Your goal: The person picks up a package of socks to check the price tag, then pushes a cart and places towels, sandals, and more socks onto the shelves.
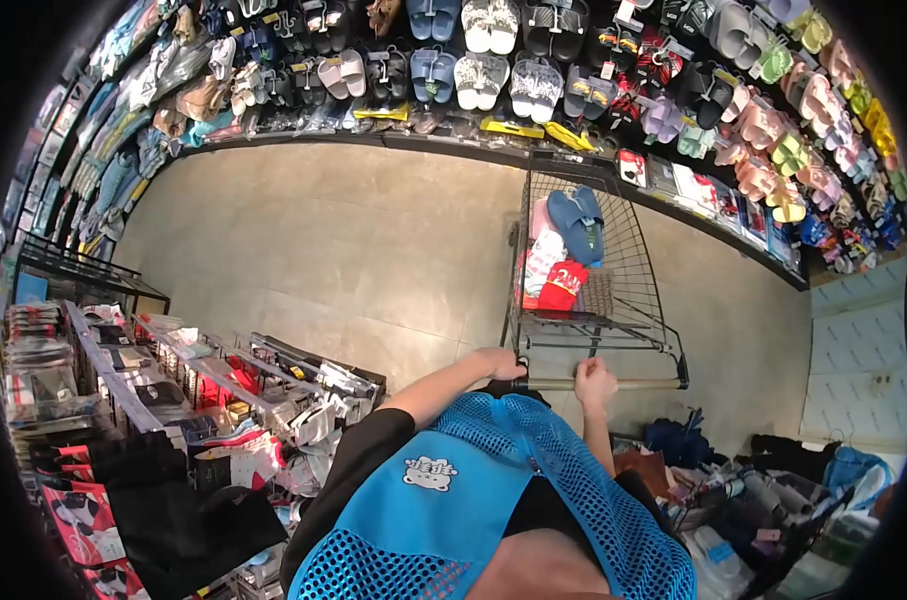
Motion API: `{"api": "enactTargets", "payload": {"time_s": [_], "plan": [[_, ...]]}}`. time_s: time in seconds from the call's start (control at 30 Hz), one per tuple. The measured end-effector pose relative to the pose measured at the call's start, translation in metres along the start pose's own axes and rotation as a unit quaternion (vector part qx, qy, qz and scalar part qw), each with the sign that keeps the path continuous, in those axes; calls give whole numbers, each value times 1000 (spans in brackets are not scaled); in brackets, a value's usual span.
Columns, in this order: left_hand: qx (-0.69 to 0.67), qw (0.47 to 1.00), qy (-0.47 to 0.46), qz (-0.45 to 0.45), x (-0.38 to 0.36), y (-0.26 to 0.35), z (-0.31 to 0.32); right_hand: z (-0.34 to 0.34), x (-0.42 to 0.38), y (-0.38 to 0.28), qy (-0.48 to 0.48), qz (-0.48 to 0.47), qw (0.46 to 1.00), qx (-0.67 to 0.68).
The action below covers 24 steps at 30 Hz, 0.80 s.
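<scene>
A wire shopping cart (634, 260) stands in front of me, with its handle bar (649, 383) close to my body. My left hand (502, 364) is closed around the left end of the handle. Near the middle of the bar, my right hand (596, 382) rests with its fingers curled; what they grip, if anything, is hidden. Inside the cart lie blue slippers (578, 225), a red item (564, 285) and a white patterned item (545, 253). Something pink shows beside the slippers.
Racks of slippers (484, 80) line the far wall above a low dark ledge. Packaged socks (84, 520) fill displays at the left. Piled goods (734, 500) sit at the lower right, near a pale panel (854, 350). Tiled floor (314, 240) stretches left of the cart.
</scene>
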<state>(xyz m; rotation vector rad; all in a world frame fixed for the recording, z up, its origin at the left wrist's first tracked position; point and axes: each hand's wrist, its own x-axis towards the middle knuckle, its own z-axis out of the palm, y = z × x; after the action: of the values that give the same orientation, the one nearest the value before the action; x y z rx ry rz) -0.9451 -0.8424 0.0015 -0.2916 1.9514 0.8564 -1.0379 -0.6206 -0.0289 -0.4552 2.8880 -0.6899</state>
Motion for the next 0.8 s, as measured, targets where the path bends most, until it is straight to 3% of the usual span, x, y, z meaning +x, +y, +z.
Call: {"api": "enactTargets", "payload": {"time_s": [0.1,0.13,0.2,0.3,0.33,0.4,0.43,0.5,0.53,0.57,0.6,0.63,0.67,0.7,0.73,0.8], "plan": [[44,996,74,20,19,27,-18,-11,44,14,-28,1,998,-47],[43,996,76,17,26,33,-30,-12,58,20,-29,-9,998,-56],[18,999,-23,30,34,44,-50,-16,75,33,-32,-19,997,-66],[-38,995,38,84,55,13,-90,-17,101,52,-6,-59,998,7],[-69,990,64,109,60,-5,-98,-18,108,57,6,-74,997,14],[-7,964,251,85,71,-66,-116,-16,118,61,24,-95,995,19],[-33,954,293,50,67,-93,-128,-16,121,66,27,-98,995,12],[-83,943,321,5,73,-178,-144,-4,125,84,19,-81,997,0],[-26,952,300,53,77,-239,-148,-17,123,57,13,-49,999,20],[-17,875,479,62,81,-294,-131,-22,116,44,60,-52,997,-7],[-73,886,456,41,34,-293,-145,-28,112,30,57,-6,995,-77],[-104,888,447,-4,25,-333,-141,-28,105,15,143,53,973,-171],[-168,902,393,-60,5,-359,-142,-40,108,-15,172,166,956,-173],[-153,874,461,-24,5,-405,-121,-23,107,-7,212,269,925,-163],[-145,896,391,-154,-9,-438,-107,-5,101,8,244,363,887,-152],[-88,926,310,-198,-31,-484,-75,2,100,16,146,444,876,116]]}}
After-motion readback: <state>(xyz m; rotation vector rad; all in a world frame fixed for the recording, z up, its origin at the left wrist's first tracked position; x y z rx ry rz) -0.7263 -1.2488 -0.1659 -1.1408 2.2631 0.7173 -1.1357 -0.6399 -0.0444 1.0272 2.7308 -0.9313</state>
